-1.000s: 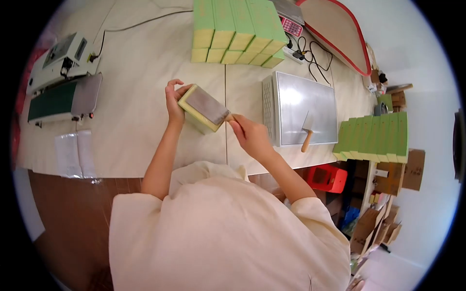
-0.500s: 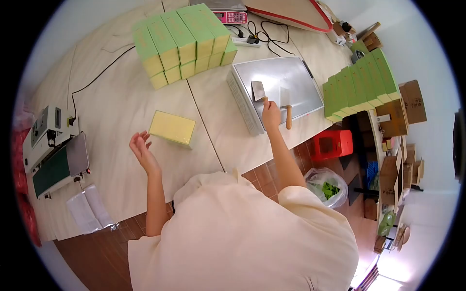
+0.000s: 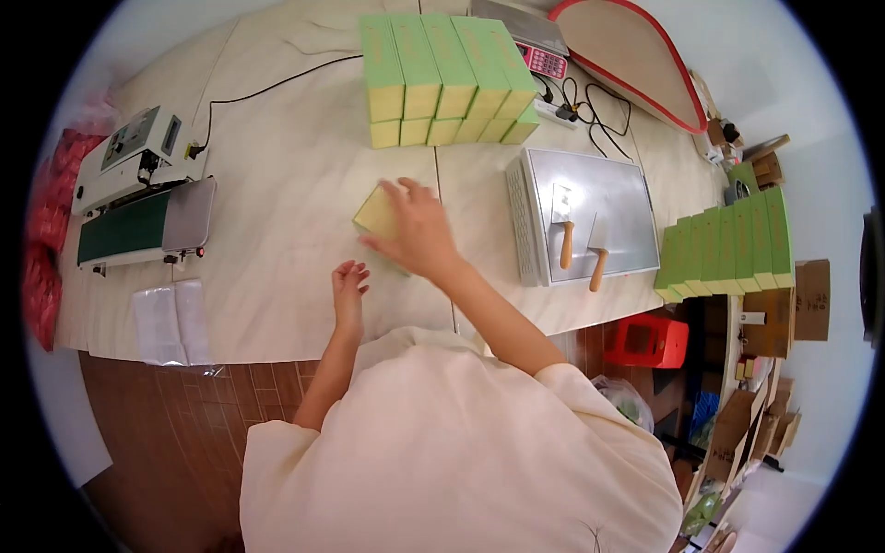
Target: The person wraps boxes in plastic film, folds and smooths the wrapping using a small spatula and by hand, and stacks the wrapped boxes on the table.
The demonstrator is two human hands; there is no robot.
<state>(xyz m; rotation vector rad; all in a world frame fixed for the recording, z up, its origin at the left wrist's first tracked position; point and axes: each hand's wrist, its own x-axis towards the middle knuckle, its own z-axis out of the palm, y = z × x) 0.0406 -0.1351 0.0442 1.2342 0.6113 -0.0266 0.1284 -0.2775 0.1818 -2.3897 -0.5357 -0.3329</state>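
A pale yellow box [image 3: 373, 214] lies on the table in front of me, partly covered by my right hand [image 3: 419, 230]. That hand is slightly blurred, its thumb and fingers spread over the box; whether it touches is hard to see. My left hand [image 3: 349, 288] hovers nearer to me, just left of the box, holding nothing, with its fingers loosely bent and apart. Off to the right, two wooden-handled scrapers, one left [image 3: 566, 241] and one right [image 3: 599, 263], rest on a flat metal-topped appliance [image 3: 622, 207].
Green and yellow boxes [image 3: 433, 69] are stacked at the back, with another row [image 3: 728, 244] at right. A sealing machine [image 3: 138, 203] with a green belt stands left, plastic bags [image 3: 172, 323] before it. Black cables [image 3: 590, 111] lie near a scale [image 3: 542, 61]. A red stool [image 3: 648, 341] stands below.
My right hand has let go of a scraper, left it on the metal top and moved left over the yellow box. My view has turned left.
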